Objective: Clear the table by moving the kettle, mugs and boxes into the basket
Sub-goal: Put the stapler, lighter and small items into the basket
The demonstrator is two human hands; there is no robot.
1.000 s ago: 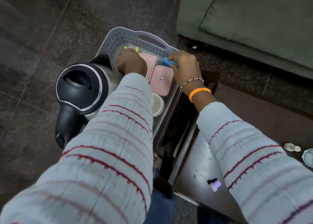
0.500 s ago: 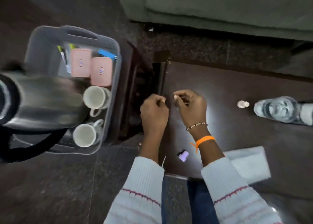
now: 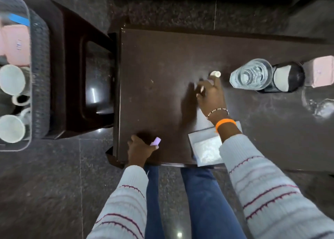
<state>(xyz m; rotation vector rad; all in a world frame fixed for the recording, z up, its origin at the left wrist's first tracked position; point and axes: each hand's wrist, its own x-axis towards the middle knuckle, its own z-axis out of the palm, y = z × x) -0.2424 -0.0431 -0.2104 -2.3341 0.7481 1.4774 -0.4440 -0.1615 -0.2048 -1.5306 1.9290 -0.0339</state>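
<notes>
Dark speckled stone flooring (image 3: 54, 193) is spreading under everything, and a dark brown table (image 3: 162, 61) is filling the middle of the view, its top dull and faintly smudged. At the far left a grey basket (image 3: 38, 61) is sitting on the floor, holding two white mugs (image 3: 11, 79) and a pink box (image 3: 15, 45); the kettle is lying out of view. Another pink box (image 3: 320, 72) is resting at the table's right edge, just beside a black mesh cup (image 3: 287, 78) and a clear water bottle (image 3: 251, 76). The left hand (image 3: 141, 149) is curling over the near table edge, pinching a small lilac object (image 3: 155, 141). The right hand (image 3: 210, 94) is reaching across the top, its fingertips touching a small white cap (image 3: 215, 74); motion blur is hiding whether it is gripping it. A white packet (image 3: 206, 146) is lying beneath that wrist.
</notes>
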